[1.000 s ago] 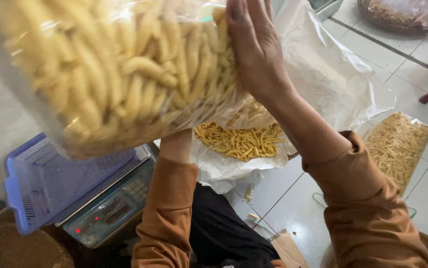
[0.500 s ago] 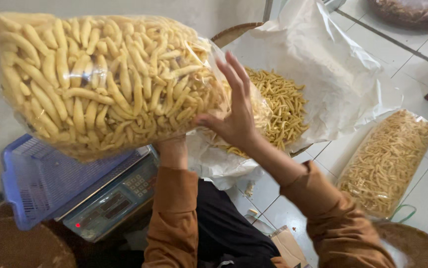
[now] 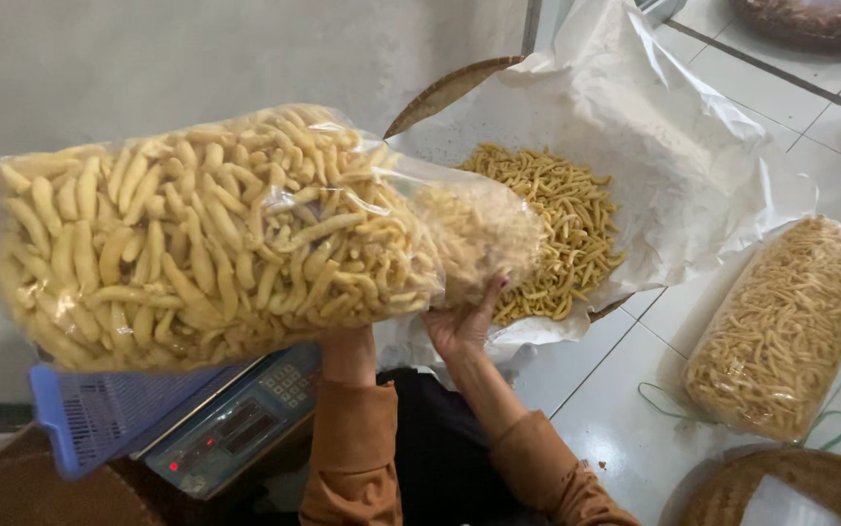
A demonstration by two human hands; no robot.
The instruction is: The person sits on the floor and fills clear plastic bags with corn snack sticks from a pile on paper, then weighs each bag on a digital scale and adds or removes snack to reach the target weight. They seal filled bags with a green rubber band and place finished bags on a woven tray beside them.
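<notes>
I hold up a large clear plastic bag (image 3: 216, 234) packed with pale yellow stick snacks, lying sideways in front of me. My left hand (image 3: 347, 349) is under the bag's middle, its fingers hidden behind the plastic, only the wrist and orange sleeve showing. My right hand (image 3: 461, 326) grips the bag's loose, half-empty mouth end (image 3: 484, 229) from below, palm up.
Below the bag a blue plastic basket (image 3: 79, 419) sits on a digital scale (image 3: 235, 429). A woven basket lined with white plastic (image 3: 654, 127) holds loose snacks (image 3: 557, 224). Another filled bag (image 3: 791, 321) lies on the tiled floor at the right, next to a woven tray (image 3: 801, 482).
The bag has come down and away from the camera. My right hand slid from the bag's side down to its mouth end.
</notes>
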